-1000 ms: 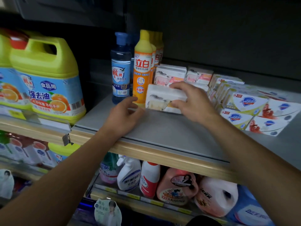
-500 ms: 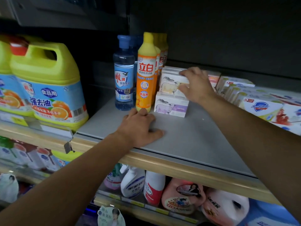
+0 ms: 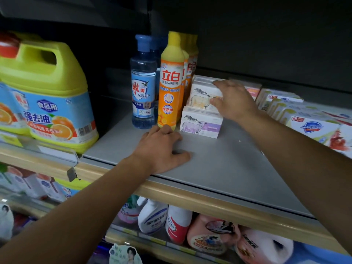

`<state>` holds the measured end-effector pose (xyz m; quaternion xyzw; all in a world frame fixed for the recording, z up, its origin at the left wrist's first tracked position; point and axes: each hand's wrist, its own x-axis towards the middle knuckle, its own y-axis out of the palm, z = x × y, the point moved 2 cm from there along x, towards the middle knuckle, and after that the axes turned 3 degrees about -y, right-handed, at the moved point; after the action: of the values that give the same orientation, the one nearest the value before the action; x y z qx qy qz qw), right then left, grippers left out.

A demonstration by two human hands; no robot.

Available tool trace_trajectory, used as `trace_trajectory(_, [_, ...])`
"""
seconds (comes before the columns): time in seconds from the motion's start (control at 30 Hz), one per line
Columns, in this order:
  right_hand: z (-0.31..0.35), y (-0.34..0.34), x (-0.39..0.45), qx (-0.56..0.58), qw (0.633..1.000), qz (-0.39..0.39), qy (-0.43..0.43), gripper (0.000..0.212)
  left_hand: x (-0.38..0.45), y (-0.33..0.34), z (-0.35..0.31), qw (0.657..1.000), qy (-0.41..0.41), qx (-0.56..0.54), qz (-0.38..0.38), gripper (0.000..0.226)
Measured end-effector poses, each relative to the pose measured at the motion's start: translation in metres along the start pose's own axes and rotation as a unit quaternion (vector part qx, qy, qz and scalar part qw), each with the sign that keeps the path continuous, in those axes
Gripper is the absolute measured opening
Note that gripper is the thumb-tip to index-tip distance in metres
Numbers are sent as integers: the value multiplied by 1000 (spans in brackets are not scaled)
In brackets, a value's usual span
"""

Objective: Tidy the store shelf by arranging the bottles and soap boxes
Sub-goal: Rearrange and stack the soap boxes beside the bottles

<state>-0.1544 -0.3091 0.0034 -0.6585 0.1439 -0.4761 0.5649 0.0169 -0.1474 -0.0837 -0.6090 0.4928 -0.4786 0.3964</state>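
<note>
A grey metal shelf board [image 3: 219, 168] edged with a pale wooden front strip [image 3: 209, 201] is backed by a dark, dimly lit rear panel [image 3: 266, 35].

The shelf [image 3: 219, 168] has a matt grey top, smooth and faintly speckled, with a front edge that looks like pale wood or wood-look trim. On it, the yellow bottle [image 3: 171, 82] is opaque, glossy plastic with a shiny printed label; just left of it the blue bottle [image 3: 143, 82] is clear plastic with a glossy label. Right of the yellow bottle, the soap boxes [image 3: 201, 126] are matt printed card. Far left of it, the big jug [image 3: 43, 82] is smooth, shiny yellow-green plastic with a glossy label.
</note>
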Motion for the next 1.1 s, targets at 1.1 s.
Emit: trace_trajectory(1.1, [-50, -66, -10, -7, 1000, -13, 27, 64, 16, 0, -32, 997, 40, -67, -23, 54])
